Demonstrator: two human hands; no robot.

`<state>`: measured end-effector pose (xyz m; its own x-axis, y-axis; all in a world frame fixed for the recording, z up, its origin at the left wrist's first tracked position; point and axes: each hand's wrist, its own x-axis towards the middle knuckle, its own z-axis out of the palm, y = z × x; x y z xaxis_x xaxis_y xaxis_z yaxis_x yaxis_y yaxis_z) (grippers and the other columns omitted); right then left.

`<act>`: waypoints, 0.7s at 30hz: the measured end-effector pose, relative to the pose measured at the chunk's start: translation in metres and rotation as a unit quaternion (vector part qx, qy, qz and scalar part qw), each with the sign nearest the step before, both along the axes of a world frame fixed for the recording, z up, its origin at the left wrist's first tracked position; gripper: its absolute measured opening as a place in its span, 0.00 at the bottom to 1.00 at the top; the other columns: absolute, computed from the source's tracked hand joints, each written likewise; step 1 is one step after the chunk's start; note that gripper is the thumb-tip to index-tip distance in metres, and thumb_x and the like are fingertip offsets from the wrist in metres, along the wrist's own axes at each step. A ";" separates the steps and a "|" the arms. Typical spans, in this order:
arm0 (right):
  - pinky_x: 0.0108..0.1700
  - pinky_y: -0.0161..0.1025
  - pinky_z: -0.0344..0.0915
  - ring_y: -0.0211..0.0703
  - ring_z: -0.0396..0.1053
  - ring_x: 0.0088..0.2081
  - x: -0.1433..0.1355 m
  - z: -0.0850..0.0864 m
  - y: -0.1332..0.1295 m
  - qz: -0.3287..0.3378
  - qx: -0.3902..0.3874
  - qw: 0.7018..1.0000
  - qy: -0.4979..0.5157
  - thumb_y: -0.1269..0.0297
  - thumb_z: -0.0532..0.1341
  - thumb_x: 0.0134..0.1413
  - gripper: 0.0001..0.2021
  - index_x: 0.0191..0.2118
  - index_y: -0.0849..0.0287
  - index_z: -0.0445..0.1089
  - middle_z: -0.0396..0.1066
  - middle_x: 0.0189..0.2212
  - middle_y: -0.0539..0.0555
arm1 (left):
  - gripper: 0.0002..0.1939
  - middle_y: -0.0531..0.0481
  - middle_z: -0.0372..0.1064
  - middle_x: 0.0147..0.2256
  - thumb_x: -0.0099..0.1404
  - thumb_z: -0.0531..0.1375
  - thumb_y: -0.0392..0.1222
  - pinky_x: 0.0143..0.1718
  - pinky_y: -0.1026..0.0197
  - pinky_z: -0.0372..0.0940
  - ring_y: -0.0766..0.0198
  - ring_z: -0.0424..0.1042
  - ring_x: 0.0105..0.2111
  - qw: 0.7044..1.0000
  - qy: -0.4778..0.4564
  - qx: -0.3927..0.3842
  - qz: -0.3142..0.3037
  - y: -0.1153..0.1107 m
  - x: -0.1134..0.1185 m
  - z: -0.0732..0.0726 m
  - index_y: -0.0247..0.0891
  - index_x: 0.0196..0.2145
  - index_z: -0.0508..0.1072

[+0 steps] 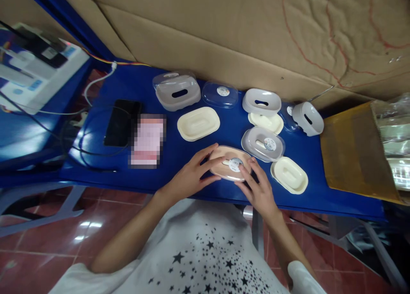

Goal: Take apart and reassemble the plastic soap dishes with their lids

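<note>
The fingers of the left hand [188, 176] and of the right hand [261, 191] are clamped on the two ends of one oval pink box [226, 171], near the front edge of the desk [229, 123]. It has a shiny transparent cover [231, 152] with one round label [236, 165]. Beyond its right end is one closed pale box [256, 151]. Around them I count three shallow trays [198, 123] of smooth cream plastic. Toward the back edge are three matte grey shells [179, 103], each with a slot, and three clear lids [211, 95]. One brown cardboard box [349, 153] stands at the right edge
</note>
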<state>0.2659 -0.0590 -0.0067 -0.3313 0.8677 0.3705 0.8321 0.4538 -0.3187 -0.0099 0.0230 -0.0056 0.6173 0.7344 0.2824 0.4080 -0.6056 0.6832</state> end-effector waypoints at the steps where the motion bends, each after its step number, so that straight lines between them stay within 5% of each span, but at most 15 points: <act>1: 0.68 0.61 0.71 0.60 0.58 0.75 0.002 0.001 -0.001 0.007 -0.009 1.000 -0.003 0.63 0.65 0.72 0.40 0.80 0.44 0.47 0.61 0.74 0.61 | 0.34 0.42 0.54 0.74 0.76 0.65 0.46 0.69 0.39 0.68 0.47 0.64 0.71 1.000 0.002 0.001 0.001 0.000 -0.001 0.000 0.56 0.73 0.59; 4: 0.70 0.64 0.66 0.59 0.63 0.73 0.017 0.002 -0.010 -0.011 -0.011 1.000 -0.015 0.61 0.65 0.72 0.39 0.80 0.45 0.48 0.65 0.72 0.61 | 0.32 0.41 0.55 0.73 0.76 0.65 0.45 0.67 0.40 0.71 0.46 0.65 0.70 1.000 0.017 0.007 0.017 0.000 -0.008 0.005 0.54 0.72 0.61; 8: 0.71 0.68 0.58 0.62 0.67 0.69 0.054 0.000 -0.034 -0.196 0.038 0.978 -0.058 0.61 0.65 0.71 0.31 0.75 0.49 0.60 0.67 0.70 0.63 | 0.29 0.39 0.57 0.69 0.74 0.66 0.43 0.65 0.38 0.72 0.43 0.67 0.67 0.993 0.044 0.033 0.101 0.001 -0.012 0.014 0.51 0.69 0.64; 13: 0.63 0.64 0.66 0.63 0.73 0.64 0.100 -0.006 -0.052 -0.265 0.034 0.960 -0.081 0.64 0.61 0.74 0.20 0.67 0.49 0.70 0.73 0.65 0.62 | 0.27 0.34 0.59 0.65 0.73 0.68 0.43 0.56 0.36 0.75 0.38 0.69 0.61 0.974 0.064 0.105 0.193 0.007 0.011 0.019 0.48 0.65 0.66; 21: 0.55 0.59 0.73 0.60 0.77 0.55 0.123 0.007 -0.038 -0.311 0.088 0.946 -0.021 0.62 0.62 0.73 0.13 0.57 0.54 0.78 0.79 0.55 0.62 | 0.28 0.36 0.62 0.64 0.74 0.65 0.40 0.62 0.34 0.70 0.39 0.67 0.63 0.986 0.058 0.098 0.123 0.023 0.054 0.022 0.47 0.67 0.65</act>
<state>0.3893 -0.0971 0.0002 0.2056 0.8259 0.5250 0.9659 -0.0848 -0.2448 0.0438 0.0463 0.0160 0.4632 0.8043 0.3722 0.6278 -0.5942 0.5028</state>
